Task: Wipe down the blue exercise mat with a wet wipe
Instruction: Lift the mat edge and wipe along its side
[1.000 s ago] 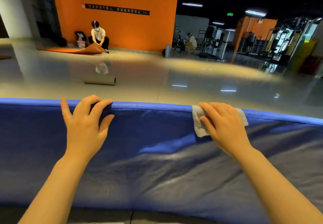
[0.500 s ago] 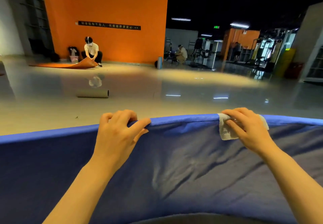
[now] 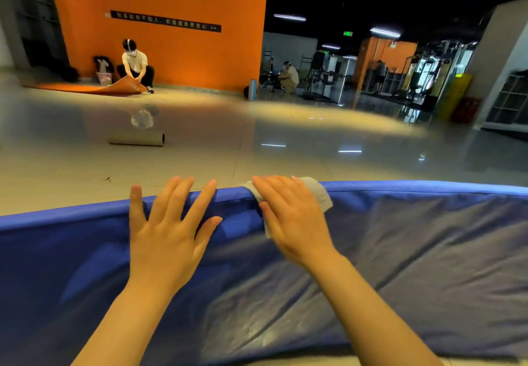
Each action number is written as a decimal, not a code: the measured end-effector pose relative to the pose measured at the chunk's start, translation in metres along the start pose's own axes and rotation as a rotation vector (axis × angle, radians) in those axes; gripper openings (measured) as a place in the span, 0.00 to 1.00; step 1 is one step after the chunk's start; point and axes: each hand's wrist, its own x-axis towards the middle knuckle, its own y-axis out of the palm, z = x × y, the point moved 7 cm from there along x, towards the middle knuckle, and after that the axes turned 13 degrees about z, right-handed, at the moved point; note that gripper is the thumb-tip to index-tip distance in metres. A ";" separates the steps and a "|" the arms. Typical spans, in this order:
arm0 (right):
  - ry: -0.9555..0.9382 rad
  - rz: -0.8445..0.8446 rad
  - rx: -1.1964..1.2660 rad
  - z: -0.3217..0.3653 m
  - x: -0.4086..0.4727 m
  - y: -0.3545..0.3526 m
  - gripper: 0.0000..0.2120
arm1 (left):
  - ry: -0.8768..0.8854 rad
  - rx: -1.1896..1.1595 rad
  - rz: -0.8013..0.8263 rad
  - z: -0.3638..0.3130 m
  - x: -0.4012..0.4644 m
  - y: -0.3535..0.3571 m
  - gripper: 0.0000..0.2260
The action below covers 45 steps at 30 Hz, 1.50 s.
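Note:
The blue exercise mat [image 3: 414,251] fills the lower half of the head view, its far edge raised in front of me and its surface creased and shiny. My left hand [image 3: 168,228] lies over that far edge with the fingers straight and spread. My right hand [image 3: 294,220] rests beside it, fingers extended flat on a white wet wipe [image 3: 318,194] that is draped over the mat's edge. Most of the wipe is hidden under the hand.
A glossy grey floor stretches beyond the mat. A rolled grey mat [image 3: 137,138] lies on it at the left. A person [image 3: 137,64] kneels by an orange mat [image 3: 94,87] at the orange wall. Gym machines stand at the far right.
My left hand has let go of the mat's edge and spread its fingers flat. My right hand with the wipe has slid left along the edge, close to the left hand.

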 end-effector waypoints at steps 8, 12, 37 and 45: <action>0.469 -0.004 -0.184 -0.172 -0.071 -0.072 0.20 | -0.033 0.045 0.071 0.013 -0.020 0.001 0.31; 0.512 -0.125 -0.132 -0.131 -0.048 -0.043 0.20 | -0.047 0.061 0.055 0.013 -0.017 0.004 0.30; 0.281 -0.110 -0.083 -0.074 -0.020 -0.033 0.20 | 0.047 -0.171 -0.030 0.023 0.013 0.024 0.27; -0.022 -0.088 -0.062 0.048 0.038 0.026 0.17 | -0.036 -0.135 0.046 0.054 -0.010 0.019 0.38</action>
